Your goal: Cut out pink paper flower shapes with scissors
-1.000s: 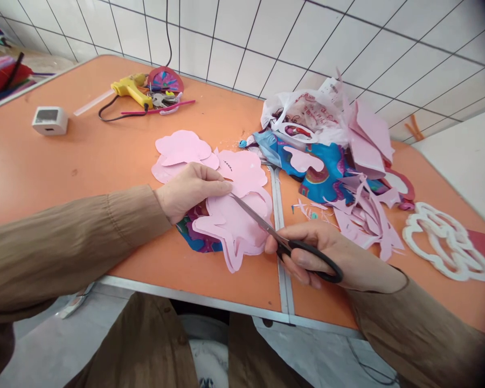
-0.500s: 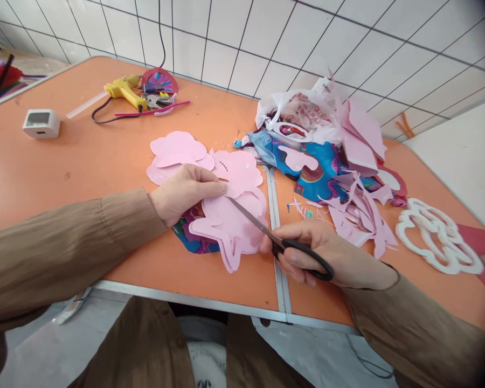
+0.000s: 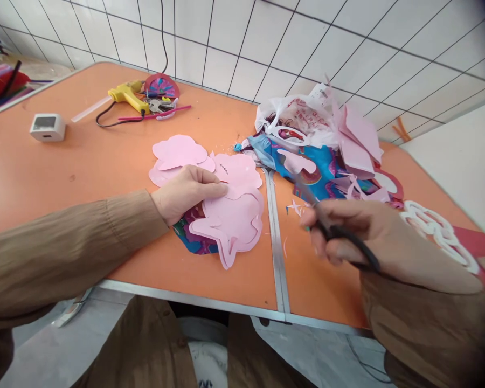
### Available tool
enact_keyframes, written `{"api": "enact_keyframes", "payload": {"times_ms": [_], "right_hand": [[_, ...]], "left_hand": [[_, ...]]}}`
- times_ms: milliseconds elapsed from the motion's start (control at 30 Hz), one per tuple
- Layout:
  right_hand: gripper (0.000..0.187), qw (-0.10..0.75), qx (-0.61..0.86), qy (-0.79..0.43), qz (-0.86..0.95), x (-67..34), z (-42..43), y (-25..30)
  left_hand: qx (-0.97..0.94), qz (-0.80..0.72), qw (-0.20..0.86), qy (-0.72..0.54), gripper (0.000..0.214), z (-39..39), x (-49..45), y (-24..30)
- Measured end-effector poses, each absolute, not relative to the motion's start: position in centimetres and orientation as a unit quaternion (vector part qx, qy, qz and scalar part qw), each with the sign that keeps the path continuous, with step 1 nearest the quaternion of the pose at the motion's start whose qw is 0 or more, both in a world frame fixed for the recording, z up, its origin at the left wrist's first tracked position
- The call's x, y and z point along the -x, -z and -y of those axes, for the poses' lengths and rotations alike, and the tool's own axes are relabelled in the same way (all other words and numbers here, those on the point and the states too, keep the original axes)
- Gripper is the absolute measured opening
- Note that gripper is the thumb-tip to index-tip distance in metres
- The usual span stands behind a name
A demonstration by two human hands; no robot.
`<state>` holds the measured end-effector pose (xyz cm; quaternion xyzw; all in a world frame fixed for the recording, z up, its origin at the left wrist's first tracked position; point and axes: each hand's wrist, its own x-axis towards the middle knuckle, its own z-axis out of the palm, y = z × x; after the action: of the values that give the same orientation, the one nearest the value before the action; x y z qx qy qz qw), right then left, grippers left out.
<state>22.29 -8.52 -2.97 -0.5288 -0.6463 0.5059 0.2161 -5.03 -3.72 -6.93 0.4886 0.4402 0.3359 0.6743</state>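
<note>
My left hand [image 3: 192,191] is closed, thumb and fingers pinching the edge of a pink foam or paper cutout [image 3: 232,215] with a wavy outline. Under it, a patterned blue and purple piece [image 3: 194,237] shows in part. Just beyond lie a pink piece with a small leaf-like mark [image 3: 238,170] and a pair of cloud-shaped pink pieces [image 3: 180,151]. My right hand [image 3: 359,237] grips black-handled scissors [image 3: 333,231], their blades blurred by motion and pointing up and left, apart from the cutout.
A yellow glue gun [image 3: 128,96] and a white box-shaped device [image 3: 47,127] stand at the back left. At the right are a white plastic bag [image 3: 295,116], blue patterned material [image 3: 321,172], pink scraps [image 3: 359,188] and white cloud-shaped frames [image 3: 438,231]. A metal seam [image 3: 278,258] crosses the table.
My right hand has carried the scissors to the right, off the pink cutout and over the right part of the table. My left hand keeps its pinch in place.
</note>
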Motion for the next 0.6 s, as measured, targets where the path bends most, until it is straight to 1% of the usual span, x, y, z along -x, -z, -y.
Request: {"api": "enact_keyframes", "payload": {"times_ms": [67,133,167,300,433,500,600], "right_hand": [[0.026,0.336,0.548,-0.333,0.690,-22.1,8.3,2.1],[0.029,0.375,0.538,-0.224,0.721,-21.1,7.7,1.5],[0.029,0.363,0.529,-0.213,0.737,-20.4,7.3,1.3],[0.027,0.292,0.488,-0.302,0.765,-16.9,5.6,1.2],[0.024,0.212,0.429,-0.440,0.760,-14.6,4.7,1.6],[0.022,0.201,0.408,-0.466,0.759,-14.1,4.5,2.0],[0.020,0.205,0.404,-0.484,0.749,-13.9,4.3,2.7]], "left_hand": [[-0.511,-0.441,0.669,-0.310,0.027,3.9,5.1,6.6],[-0.547,-0.438,0.654,-0.286,0.025,4.0,5.1,6.4],[-0.567,-0.431,0.644,-0.278,0.025,4.0,5.1,6.4],[-0.637,-0.392,0.610,-0.261,0.035,4.0,5.3,6.3],[-0.668,-0.380,0.591,-0.246,0.029,4.0,5.3,6.2],[-0.683,-0.381,0.575,-0.241,0.027,4.0,5.3,6.1],[-0.705,-0.379,0.553,-0.232,0.030,4.1,5.2,6.1]]}}
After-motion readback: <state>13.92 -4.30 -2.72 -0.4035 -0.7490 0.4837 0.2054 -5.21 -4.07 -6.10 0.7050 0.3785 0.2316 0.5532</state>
